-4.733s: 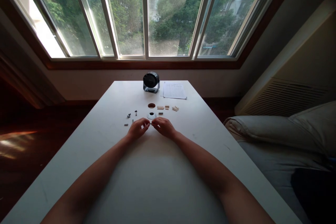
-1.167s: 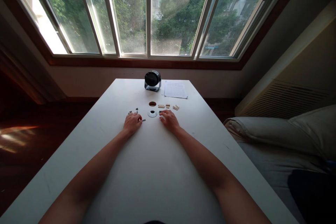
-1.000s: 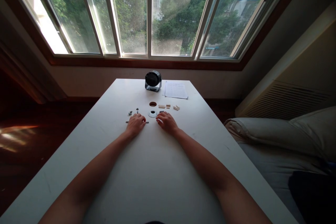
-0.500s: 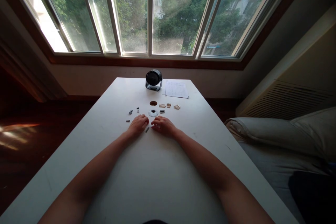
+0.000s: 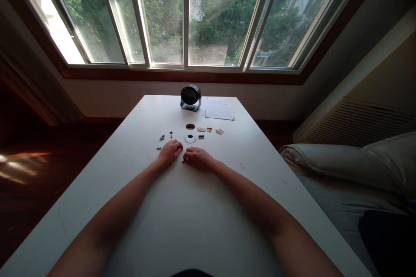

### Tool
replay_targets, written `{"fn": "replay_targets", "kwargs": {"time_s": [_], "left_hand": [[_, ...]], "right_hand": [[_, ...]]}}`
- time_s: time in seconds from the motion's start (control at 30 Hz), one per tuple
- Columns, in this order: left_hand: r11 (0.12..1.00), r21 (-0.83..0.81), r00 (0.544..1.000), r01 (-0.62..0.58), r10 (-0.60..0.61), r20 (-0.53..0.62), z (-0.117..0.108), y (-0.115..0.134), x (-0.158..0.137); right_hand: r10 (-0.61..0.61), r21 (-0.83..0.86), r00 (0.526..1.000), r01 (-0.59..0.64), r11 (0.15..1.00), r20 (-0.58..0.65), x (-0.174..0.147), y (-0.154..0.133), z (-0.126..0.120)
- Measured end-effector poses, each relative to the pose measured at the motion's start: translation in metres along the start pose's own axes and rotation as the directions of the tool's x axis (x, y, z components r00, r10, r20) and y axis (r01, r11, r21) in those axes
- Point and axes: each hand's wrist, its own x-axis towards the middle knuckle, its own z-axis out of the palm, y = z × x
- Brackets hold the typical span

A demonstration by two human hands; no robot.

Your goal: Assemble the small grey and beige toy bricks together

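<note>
My right hand [image 5: 197,158] is half curled, its fingertips at a small grey piece [image 5: 183,162]; I cannot tell if they grip it. My left hand [image 5: 170,150], just beside, bends loosely, its hold unclear. Beyond both, on the table [image 5: 195,207], lies a disc [image 5: 190,141].

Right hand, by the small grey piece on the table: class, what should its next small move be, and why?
Probably the right hand should pinch the small grey piece securely: the hand is lowered right at it and partly hides it, and whether it is already pinched is too small to tell.
</note>
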Motion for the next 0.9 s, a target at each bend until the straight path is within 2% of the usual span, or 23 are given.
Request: {"fn": "replay_targets", "kwargs": {"time_s": [0.2, 0.5, 0.6, 0.7, 0.8, 0.9], "left_hand": [[1.0, 0.006, 1.0, -0.016, 0.016, 0.013, 0.0, 0.0, 0.0], [0.998, -0.013, 0.997, -0.059, 0.06, 0.047, -0.002, 0.013, -0.002], [0.997, 0.004, 0.995, -0.076, 0.075, 0.061, -0.002, 0.018, -0.003], [0.996, 0.037, 0.994, -0.083, 0.081, 0.073, -0.002, 0.023, -0.005], [0.993, 0.06, 0.992, -0.101, 0.096, 0.078, -0.001, 0.027, -0.005], [0.991, 0.081, 0.992, -0.102, 0.095, 0.088, 0.001, 0.029, -0.005]], "right_hand": [[0.062, -0.115, 0.994, -0.072, 0.991, -0.089, -0.002, 0.012, 0.0], [0.128, -0.217, 0.987, -0.147, 0.965, -0.101, -0.002, 0.022, 0.006], [0.195, -0.176, 0.971, -0.218, 0.96, -0.14, -0.003, 0.024, 0.007], [0.254, -0.059, 0.95, -0.268, 0.962, -0.179, -0.006, 0.027, 0.004], [0.245, 0.049, 0.956, -0.24, 0.97, -0.161, -0.011, 0.03, -0.002], [0.193, 0.078, 0.972, -0.183, 0.98, -0.136, -0.012, 0.03, -0.005]]}}
